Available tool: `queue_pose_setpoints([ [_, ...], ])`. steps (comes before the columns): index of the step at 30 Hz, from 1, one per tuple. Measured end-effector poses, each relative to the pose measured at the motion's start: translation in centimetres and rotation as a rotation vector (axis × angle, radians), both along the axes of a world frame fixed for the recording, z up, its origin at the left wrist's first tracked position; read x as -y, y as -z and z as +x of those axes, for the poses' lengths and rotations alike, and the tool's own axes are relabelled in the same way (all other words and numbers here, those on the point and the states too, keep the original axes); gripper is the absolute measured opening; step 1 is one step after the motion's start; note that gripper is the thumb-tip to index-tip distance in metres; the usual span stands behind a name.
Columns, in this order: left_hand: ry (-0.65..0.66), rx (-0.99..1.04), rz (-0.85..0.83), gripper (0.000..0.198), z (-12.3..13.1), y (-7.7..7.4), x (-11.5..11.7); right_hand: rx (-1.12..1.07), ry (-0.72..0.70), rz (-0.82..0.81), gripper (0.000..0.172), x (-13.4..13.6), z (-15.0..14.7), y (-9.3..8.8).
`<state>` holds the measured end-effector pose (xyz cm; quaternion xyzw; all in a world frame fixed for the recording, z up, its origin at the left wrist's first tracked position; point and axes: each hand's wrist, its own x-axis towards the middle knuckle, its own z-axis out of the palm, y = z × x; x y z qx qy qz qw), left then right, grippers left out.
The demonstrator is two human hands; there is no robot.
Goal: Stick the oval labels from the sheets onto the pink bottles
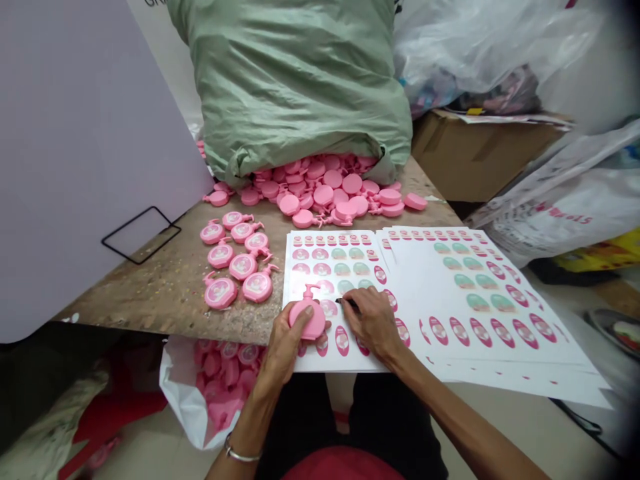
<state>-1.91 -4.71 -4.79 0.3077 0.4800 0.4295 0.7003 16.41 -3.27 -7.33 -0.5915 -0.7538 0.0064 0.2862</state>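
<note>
**Worn wooden worktop (175, 290), with pink bottles and label sheets**

Held items: one plain pink pump bottle (315, 324), lower centre of the frame, upright, gripped in the left hand (283, 345) over the left label sheet (332, 270). Right hand (374, 321): fingers closed on a slim dark object (339, 301), too small to identify, at the same sheet.

Surface: brown, speckled and scuffed. Left of centre, a cluster of labelled bottles (243, 267). Centre right, overlapping label sheets (415, 287), partly bare of labels, jutting past the front edge. Upper centre, a green sack (305, 80), its mouth on a heap of plain pink bottles (333, 179).

Room: upper left, a large lavender panel (85, 133); upper right, a cardboard box (485, 157) beneath clear plastic bags (500, 40). Lower left, below the worktop, a white bag (183, 393) of pink pieces (230, 383). Lower right, pale floor (493, 413).
</note>
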Motion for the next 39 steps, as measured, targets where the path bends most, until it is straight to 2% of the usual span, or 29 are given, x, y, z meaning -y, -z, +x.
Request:
queue_pose_setpoints([
  [4,0.042,-0.063,-0.004,0.047,-0.1,0.3,-0.2,-0.03,0.021,0.003,0.014,0.1,0.0,0.1],
  [11,0.028,-0.03,0.013,0.044,-0.1,0.2,-0.3,-0.099,-0.025,-0.068,0.012,0.0,0.3,0.0],
  [16,0.031,-0.017,0.018,0.044,-0.1,0.2,-0.3,-0.113,0.027,-0.099,0.01,0.0,0.0,0.0],
  [20,0.032,-0.02,0.017,0.043,-0.1,0.3,-0.3,-0.145,0.007,-0.117,0.01,0.2,-0.5,-0.1],
  [26,0.033,-0.026,0.024,0.043,-0.1,0.2,-0.2,-0.085,0.073,-0.085,0.012,0.2,-0.6,-0.4],
  [32,0.044,-0.018,0.019,0.043,-0.2,0.3,-0.3,-0.049,-0.034,-0.139,0.012,-0.7,0.7,-0.1],
  [39,0.024,0.016,0.006,0.042,-0.2,0.3,-0.3,-0.047,-0.182,-0.229,0.014,-1.4,1.3,-1.0],
])
